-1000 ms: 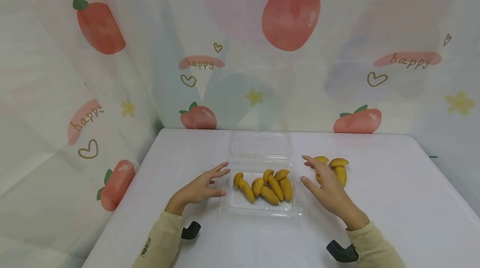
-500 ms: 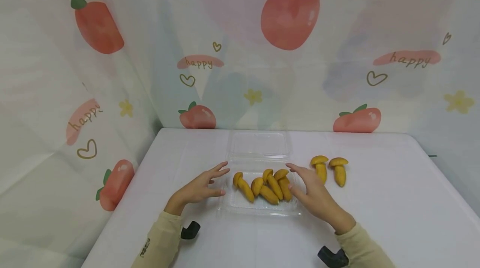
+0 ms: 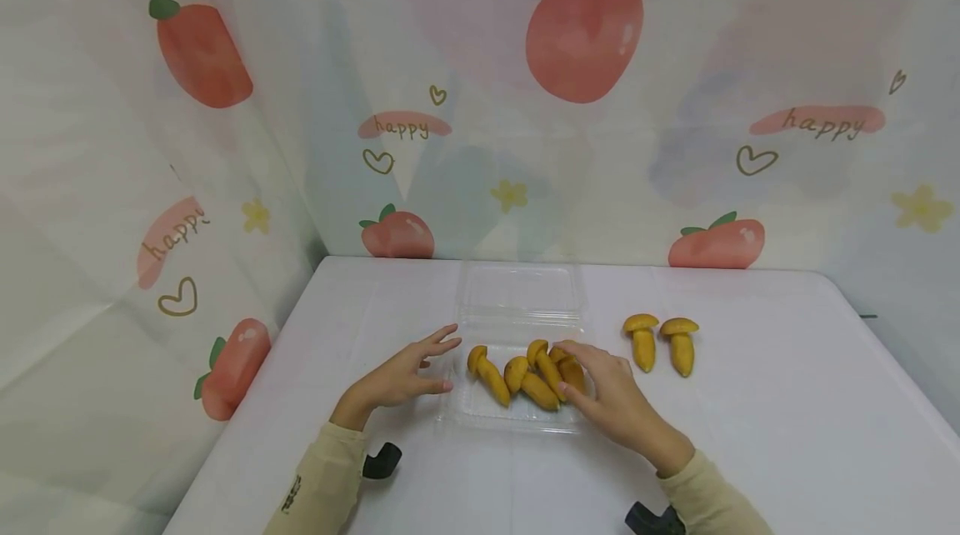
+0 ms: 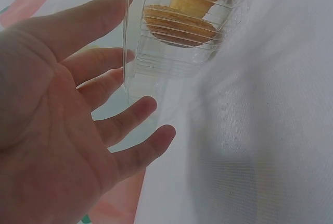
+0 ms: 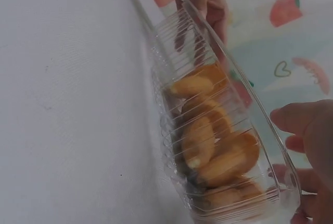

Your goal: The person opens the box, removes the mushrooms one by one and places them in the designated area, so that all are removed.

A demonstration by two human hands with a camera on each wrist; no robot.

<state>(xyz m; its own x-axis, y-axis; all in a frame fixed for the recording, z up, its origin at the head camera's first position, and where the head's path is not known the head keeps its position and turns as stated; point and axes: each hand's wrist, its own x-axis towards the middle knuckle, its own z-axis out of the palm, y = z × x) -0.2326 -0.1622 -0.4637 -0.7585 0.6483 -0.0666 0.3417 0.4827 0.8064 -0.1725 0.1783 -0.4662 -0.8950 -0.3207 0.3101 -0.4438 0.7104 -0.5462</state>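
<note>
Several yellow mushrooms (image 3: 489,377) lie in a clear plastic box (image 3: 517,422) whose lid (image 3: 519,289) is folded back behind it. My left hand (image 3: 397,372) is beside the box's left wall with fingers spread and straight; the left wrist view shows the fingertips (image 4: 165,133) at the box's edge and a mushroom (image 4: 179,26) through the ribbed plastic. My right hand (image 3: 615,402) reaches over the right rim, thumb and fingers apart, partly covering the rightmost mushroom (image 3: 573,372). In the right wrist view its thumb (image 5: 291,117) is near the rim, with no mushroom between the fingers.
Two more yellow mushrooms, one on the left (image 3: 642,343) and one on the right (image 3: 681,347), lie on the white table (image 3: 795,402) to the right of the box. A patterned cloth (image 3: 465,43) hangs behind the table.
My right hand has moved left, from over the two loose mushrooms to the box's right side, uncovering those two. The left hand and the mushrooms have stayed in place.
</note>
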